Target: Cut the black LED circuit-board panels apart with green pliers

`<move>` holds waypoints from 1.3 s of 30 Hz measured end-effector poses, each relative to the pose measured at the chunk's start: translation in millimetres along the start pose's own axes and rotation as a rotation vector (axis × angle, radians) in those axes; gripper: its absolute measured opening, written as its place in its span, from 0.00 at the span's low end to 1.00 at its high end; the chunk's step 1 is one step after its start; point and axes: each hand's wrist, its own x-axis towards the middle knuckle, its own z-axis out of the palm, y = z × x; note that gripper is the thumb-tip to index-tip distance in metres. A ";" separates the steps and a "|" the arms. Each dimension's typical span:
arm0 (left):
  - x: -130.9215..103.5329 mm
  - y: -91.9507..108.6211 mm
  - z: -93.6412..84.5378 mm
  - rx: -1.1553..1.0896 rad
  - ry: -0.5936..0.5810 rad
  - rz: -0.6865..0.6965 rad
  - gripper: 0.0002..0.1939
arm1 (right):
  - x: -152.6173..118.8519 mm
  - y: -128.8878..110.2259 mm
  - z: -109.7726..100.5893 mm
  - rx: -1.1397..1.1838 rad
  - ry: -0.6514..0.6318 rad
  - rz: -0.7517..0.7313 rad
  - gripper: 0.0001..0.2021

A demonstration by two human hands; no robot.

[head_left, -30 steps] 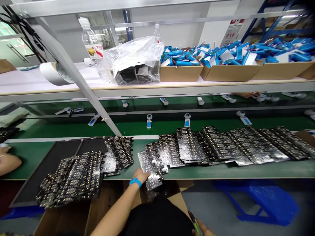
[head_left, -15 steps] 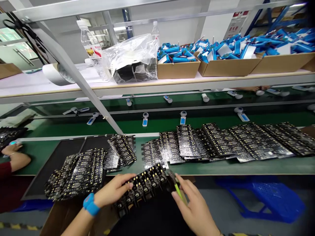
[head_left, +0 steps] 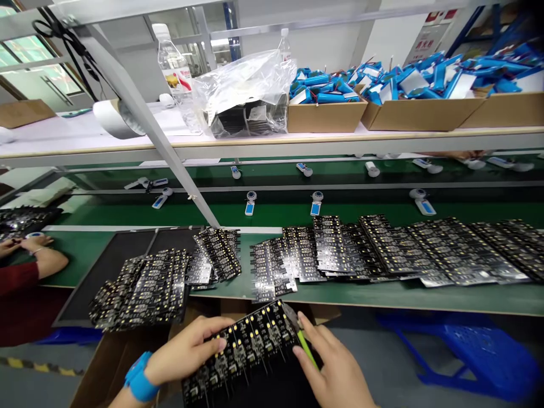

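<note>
My left hand, with a blue band on its wrist, grips a black circuit board panel, thumb on top. Rows of small pale components and thin wire leads show on this panel. In my right hand is a pair of cutting pliers with green handles. The pliers' jaws are at the panel's upper right corner; whether they touch it I cannot tell. Nearest on the bench, stacked black panels lie to the left on a dark tray, and further panels lie ahead.
Overlapping panels run along the right of the green bench. Small white devices stand behind. A slanted metal post meets the bench. Boxes of blue battery packs fill the shelf. A blue stool stands below; a co-worker's arm is left.
The panel and both hands have come lower in view, and the pliers have stayed by the panel's right corner. The camera view has shifted slightly to the left.
</note>
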 end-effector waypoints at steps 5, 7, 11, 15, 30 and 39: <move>1.0 -4.9 3.3 -0.060 0.026 -0.030 0.20 | -4.8 10.7 -4.8 0.023 -0.209 0.074 0.24; 3.0 -3.7 3.1 -0.021 0.015 -0.036 0.20 | -9.9 12.8 -1.7 -0.137 -0.157 0.152 0.25; 9.0 -1.1 4.0 -0.082 -0.013 -0.030 0.20 | -19.2 21.0 -2.5 0.139 -0.245 0.132 0.25; 13.1 -1.9 5.5 -0.178 -0.047 -0.036 0.19 | -31.8 28.0 2.3 0.086 -0.254 0.151 0.24; 45.1 -5.4 41.5 -0.901 0.402 -0.018 0.18 | -4.2 31.5 20.5 0.335 0.001 0.312 0.29; 43.3 37.4 97.3 -0.623 0.090 0.108 0.31 | 16.6 -29.0 -5.1 0.613 0.046 0.200 0.26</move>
